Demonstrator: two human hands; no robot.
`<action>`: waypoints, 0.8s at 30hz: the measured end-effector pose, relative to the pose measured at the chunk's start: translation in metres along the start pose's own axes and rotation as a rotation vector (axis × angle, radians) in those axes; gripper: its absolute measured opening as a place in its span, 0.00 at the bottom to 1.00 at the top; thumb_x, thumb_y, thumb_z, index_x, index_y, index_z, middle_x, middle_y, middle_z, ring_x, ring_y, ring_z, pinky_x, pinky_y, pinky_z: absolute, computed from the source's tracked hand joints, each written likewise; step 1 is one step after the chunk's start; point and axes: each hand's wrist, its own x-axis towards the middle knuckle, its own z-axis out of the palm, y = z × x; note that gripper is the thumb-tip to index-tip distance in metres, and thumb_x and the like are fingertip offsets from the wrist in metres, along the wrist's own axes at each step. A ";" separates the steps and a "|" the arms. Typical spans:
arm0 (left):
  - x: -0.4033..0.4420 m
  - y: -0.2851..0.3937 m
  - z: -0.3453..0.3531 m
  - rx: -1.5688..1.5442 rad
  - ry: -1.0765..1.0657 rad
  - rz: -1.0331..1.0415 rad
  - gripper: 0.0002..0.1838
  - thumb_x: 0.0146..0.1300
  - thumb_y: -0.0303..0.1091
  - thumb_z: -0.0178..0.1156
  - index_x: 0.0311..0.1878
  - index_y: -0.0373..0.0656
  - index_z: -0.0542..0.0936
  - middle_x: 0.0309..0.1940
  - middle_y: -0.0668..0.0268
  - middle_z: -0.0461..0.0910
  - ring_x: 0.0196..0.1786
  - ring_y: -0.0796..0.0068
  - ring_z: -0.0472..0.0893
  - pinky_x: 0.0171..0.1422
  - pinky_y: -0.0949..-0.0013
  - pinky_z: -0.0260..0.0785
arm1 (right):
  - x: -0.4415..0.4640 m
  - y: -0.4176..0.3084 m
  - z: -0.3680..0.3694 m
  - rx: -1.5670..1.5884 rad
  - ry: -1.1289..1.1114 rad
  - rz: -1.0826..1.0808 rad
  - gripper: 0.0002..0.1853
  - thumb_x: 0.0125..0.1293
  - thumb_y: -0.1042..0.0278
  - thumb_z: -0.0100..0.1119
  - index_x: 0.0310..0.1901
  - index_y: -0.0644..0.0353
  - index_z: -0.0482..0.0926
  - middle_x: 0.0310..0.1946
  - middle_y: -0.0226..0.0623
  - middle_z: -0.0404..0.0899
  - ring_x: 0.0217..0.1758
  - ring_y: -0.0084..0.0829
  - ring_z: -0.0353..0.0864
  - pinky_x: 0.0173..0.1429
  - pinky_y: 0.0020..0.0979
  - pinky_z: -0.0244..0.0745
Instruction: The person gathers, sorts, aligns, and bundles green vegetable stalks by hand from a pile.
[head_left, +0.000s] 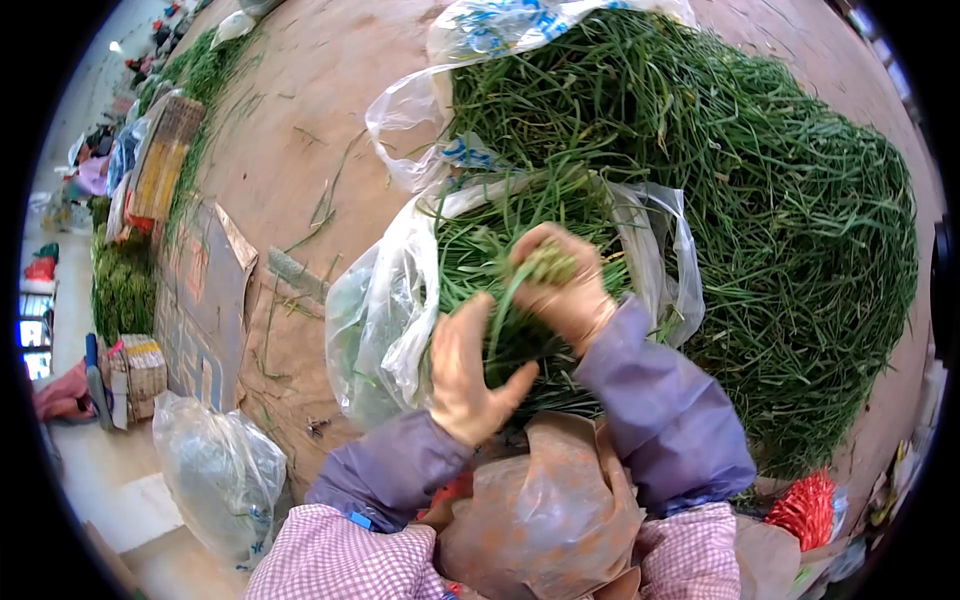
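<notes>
My right hand (565, 275) is wrapped round a bunch of green stalks (548, 263), which look like chives, with pale yellow-green ends showing at the fist. Near it, my left hand (468, 370) is open, thumb held apart from the fingers, with nothing gripped. Both hands are over an opened clear plastic bag (405, 290) lined with more long green stalks (470, 240). A large loose heap of the same greens (790, 220) lies to the right and behind. The lower ends of the held bunch are hidden by my hands.
A second plastic bag (405, 110) lies at the heap's back left. A crumpled clear bag (220, 470) sits at lower left. Red ties (803, 508) lie at lower right. Bundled greens (122, 285) and a strapped stack (138, 375) stand at far left, beside cardboard (205, 310).
</notes>
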 end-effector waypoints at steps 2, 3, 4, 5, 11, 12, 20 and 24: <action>-0.020 0.007 0.004 -0.174 -0.042 0.267 0.23 0.46 0.30 0.73 0.47 0.35 0.79 0.49 0.53 0.78 0.50 0.54 0.80 0.52 0.53 0.73 | 0.008 0.002 -0.017 0.121 0.115 0.087 0.15 0.51 0.84 0.67 0.39 0.55 0.77 0.32 0.21 0.78 0.36 0.15 0.76 0.41 0.21 0.75; -0.030 -0.001 0.022 -0.344 -0.202 0.420 0.19 0.49 0.27 0.69 0.47 0.37 0.79 0.47 0.54 0.79 0.52 0.56 0.79 0.55 0.55 0.72 | 0.009 0.007 -0.018 0.175 0.146 0.073 0.15 0.51 0.84 0.67 0.39 0.55 0.78 0.32 0.20 0.78 0.36 0.15 0.75 0.40 0.21 0.74; -0.023 0.008 0.027 -0.220 -0.216 0.370 0.17 0.53 0.29 0.66 0.48 0.39 0.80 0.46 0.54 0.79 0.53 0.56 0.78 0.56 0.56 0.71 | 0.009 0.006 -0.016 0.111 0.135 0.069 0.15 0.52 0.84 0.67 0.39 0.55 0.78 0.32 0.20 0.78 0.36 0.15 0.75 0.41 0.21 0.74; -0.011 0.016 0.032 -0.098 -0.232 0.318 0.15 0.56 0.31 0.63 0.48 0.40 0.80 0.45 0.53 0.79 0.54 0.56 0.77 0.57 0.58 0.71 | 0.009 0.005 -0.012 0.048 0.124 0.061 0.14 0.52 0.83 0.67 0.39 0.55 0.78 0.32 0.20 0.78 0.36 0.15 0.75 0.41 0.21 0.74; 0.007 -0.034 0.156 0.182 -0.717 0.385 0.22 0.58 0.35 0.61 0.56 0.39 0.77 0.48 0.55 0.78 0.57 0.57 0.76 0.58 0.60 0.69 | -0.003 -0.043 0.020 -0.010 0.119 0.040 0.13 0.56 0.82 0.66 0.40 0.55 0.76 0.34 0.28 0.78 0.39 0.25 0.81 0.44 0.28 0.79; 0.007 -0.038 0.164 0.186 -0.717 0.361 0.22 0.59 0.34 0.61 0.57 0.39 0.76 0.49 0.55 0.78 0.58 0.57 0.75 0.59 0.60 0.69 | -0.009 -0.057 0.020 0.041 0.148 0.005 0.13 0.57 0.81 0.64 0.42 0.55 0.74 0.34 0.33 0.79 0.42 0.31 0.83 0.45 0.31 0.79; 0.008 -0.063 0.174 -0.064 -0.495 0.191 0.26 0.63 0.33 0.61 0.64 0.40 0.72 0.58 0.56 0.75 0.63 0.62 0.74 0.66 0.62 0.68 | -0.118 -0.211 -0.072 0.108 0.127 -0.498 0.15 0.64 0.73 0.56 0.51 0.60 0.69 0.38 0.38 0.77 0.47 0.34 0.79 0.60 0.42 0.74; 0.015 -0.091 0.153 -0.622 -0.308 0.003 0.28 0.65 0.33 0.61 0.68 0.41 0.69 0.63 0.57 0.74 0.65 0.64 0.74 0.69 0.64 0.68 | -0.202 -0.224 -0.215 -0.446 0.631 -0.405 0.14 0.62 0.74 0.57 0.50 0.64 0.75 0.40 0.36 0.76 0.48 0.34 0.75 0.58 0.42 0.73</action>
